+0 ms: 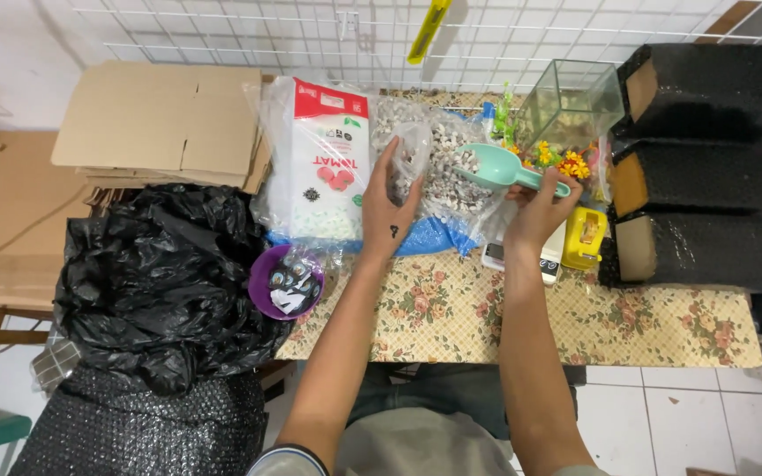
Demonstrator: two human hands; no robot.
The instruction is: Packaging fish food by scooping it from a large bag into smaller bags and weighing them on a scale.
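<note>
In the middle of the frame, the left hand (387,204) holds a small clear bag (413,152) open. The right hand (537,210) tips a green scoop (497,167) toward it, above a big sack of pebbles (448,176).

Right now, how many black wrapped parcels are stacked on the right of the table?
3: top parcel by the wire grid, middle parcel under it, bottom parcel nearest the table's front edge. More may be hidden beyond the frame.

A floral-clothed desk (487,326) carries a purple bowl (266,286) left of the fingers (396,163), a pebble bag (451,181) under them, and a yellow box (584,238) and black bundles (707,251) to their right.
</note>
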